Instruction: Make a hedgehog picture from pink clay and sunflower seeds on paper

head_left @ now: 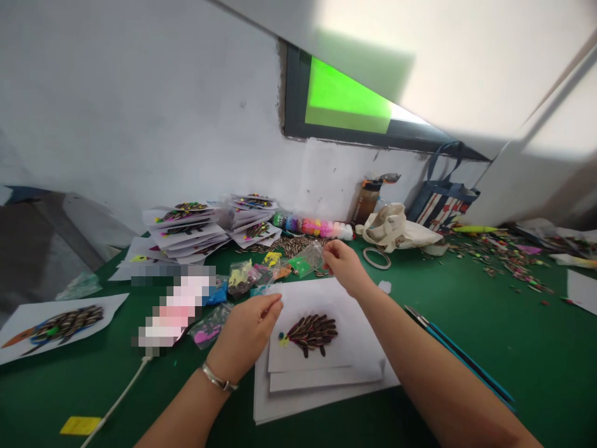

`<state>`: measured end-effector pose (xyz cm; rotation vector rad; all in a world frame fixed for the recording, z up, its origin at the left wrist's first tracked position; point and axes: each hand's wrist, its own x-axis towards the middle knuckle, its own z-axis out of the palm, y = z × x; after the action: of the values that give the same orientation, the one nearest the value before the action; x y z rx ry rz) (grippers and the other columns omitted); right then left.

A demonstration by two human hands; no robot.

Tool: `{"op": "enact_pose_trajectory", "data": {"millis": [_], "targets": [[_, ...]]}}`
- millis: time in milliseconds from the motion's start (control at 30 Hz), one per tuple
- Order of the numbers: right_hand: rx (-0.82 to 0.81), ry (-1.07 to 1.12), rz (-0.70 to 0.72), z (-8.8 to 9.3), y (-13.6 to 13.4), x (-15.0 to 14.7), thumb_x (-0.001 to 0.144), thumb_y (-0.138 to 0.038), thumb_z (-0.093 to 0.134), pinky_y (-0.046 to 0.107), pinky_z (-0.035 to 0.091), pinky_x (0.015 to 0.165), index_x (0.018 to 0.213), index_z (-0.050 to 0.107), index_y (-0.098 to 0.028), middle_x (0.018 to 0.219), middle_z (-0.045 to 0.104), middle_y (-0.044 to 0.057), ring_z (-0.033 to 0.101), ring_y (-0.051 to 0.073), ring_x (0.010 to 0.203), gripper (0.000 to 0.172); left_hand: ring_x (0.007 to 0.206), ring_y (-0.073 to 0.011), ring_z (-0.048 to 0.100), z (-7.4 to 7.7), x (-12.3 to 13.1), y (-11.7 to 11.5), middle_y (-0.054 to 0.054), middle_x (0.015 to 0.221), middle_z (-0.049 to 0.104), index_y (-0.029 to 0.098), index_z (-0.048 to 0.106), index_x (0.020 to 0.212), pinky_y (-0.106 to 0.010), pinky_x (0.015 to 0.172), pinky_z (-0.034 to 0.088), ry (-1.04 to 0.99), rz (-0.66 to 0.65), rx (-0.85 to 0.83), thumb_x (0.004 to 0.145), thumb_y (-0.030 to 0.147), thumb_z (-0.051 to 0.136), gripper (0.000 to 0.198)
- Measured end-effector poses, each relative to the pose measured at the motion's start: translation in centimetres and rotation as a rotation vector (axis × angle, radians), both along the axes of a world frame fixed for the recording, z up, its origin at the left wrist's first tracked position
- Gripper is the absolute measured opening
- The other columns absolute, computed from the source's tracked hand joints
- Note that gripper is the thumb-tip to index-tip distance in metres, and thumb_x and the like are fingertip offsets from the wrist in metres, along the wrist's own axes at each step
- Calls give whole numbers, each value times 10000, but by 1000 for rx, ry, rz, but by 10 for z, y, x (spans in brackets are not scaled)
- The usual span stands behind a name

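Note:
A hedgehog picture point(314, 335) made of dark striped seeds lies on the top white sheet of a small paper stack point(326, 382). It has a yellow-green face and a teal dot. My left hand point(245, 333), wearing a metal bracelet, is closed with thumb and fingertips together over the sheet's left edge. Beyond the sheet's top edge, my right hand point(344, 267) is pinched closed beside a clear bag of green pieces point(304, 264). Whether its fingertips touch the bag, or hold something small, I cannot make out.
Small bags of coloured pieces point(242, 277) and loose seeds point(298, 246) lie behind. Finished seed pictures point(186, 233) are stacked at the back left. A tape roll point(377, 259), cloth bag point(396, 227), bottle point(366, 202) and blue-handled brushes point(466, 354) are at right. A cable point(119, 398) crosses front left.

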<state>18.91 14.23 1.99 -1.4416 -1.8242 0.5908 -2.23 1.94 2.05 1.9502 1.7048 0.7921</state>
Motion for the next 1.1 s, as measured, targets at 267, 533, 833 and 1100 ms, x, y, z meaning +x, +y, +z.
{"op": "enact_pose_trajectory", "data": {"millis": [267, 533, 833, 1100], "targets": [[-283, 549, 205, -2, -80, -20, 806, -282, 504, 212, 387, 469, 756, 459, -204, 568, 586, -27, 512, 108, 491, 103, 876, -208, 647, -5, 12, 1, -111, 1016, 659, 114, 604, 1072, -325, 729, 560, -895, 100, -375, 739, 444, 687, 476], [-406, 635, 174, -4, -102, -22, 782, -281, 543, 208, 347, 468, 928, 552, -192, 595, 557, -42, 516, 111, 521, 171, 580, -100, 605, 1, 14, -2, -49, 766, 658, 118, 626, 815, -181, 484, 474, -1001, 41, -455, 740, 439, 696, 338], [-323, 535, 211, -7, -103, -18, 796, -284, 553, 240, 403, 563, 795, 585, -182, 663, 537, -22, 566, 134, 612, 107, 508, -94, 568, 2, 14, -1, 9, 629, 581, 130, 585, 740, -172, 418, 453, -1031, 86, -419, 737, 516, 660, 394], [-364, 524, 272, -5, -109, -23, 803, -309, 541, 243, 429, 585, 806, 649, -176, 711, 581, -1, 542, 130, 629, 171, 495, -77, 534, -2, 12, 0, -16, 597, 605, 114, 612, 717, -154, 424, 414, -926, 79, -351, 723, 464, 683, 358]]}}
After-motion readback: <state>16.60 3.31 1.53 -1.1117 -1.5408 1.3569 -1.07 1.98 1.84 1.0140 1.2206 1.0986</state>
